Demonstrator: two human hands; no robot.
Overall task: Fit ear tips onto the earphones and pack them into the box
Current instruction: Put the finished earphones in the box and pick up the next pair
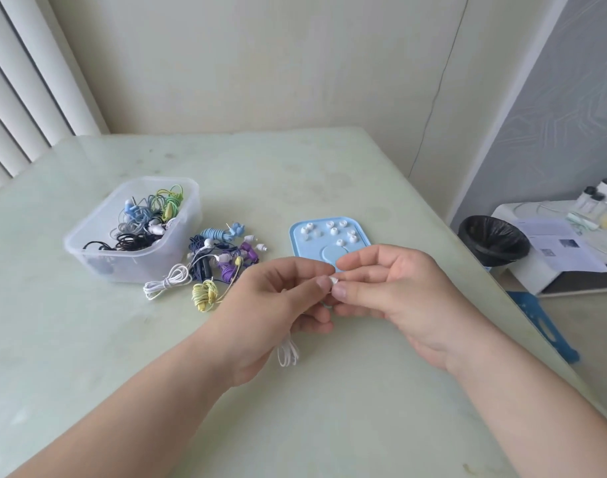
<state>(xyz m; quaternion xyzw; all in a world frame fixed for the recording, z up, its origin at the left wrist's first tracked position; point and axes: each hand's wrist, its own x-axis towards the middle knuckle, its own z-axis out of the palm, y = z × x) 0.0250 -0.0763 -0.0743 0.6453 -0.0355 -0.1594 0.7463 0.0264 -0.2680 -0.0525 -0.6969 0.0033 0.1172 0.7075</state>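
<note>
White earphone (288, 353) is held up over the table (329, 408) in the curled left hand (277, 305), and a small ear tip (333, 280) is pinched against it by the right hand (398, 294), likely so it can be pushed on, near the blue lid (312, 253).

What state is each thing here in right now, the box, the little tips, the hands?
clear box, open, no lid on, partly filled with coiled earphones.
blue lid, lying flat, loose ear tips scattered on it.
loose earphones, coiled, heaped beside the box.
left hand, pinches a white earphone, cable loop hanging below.
right hand, pinches a white ear tip at the earphone; seating unclear.
</note>
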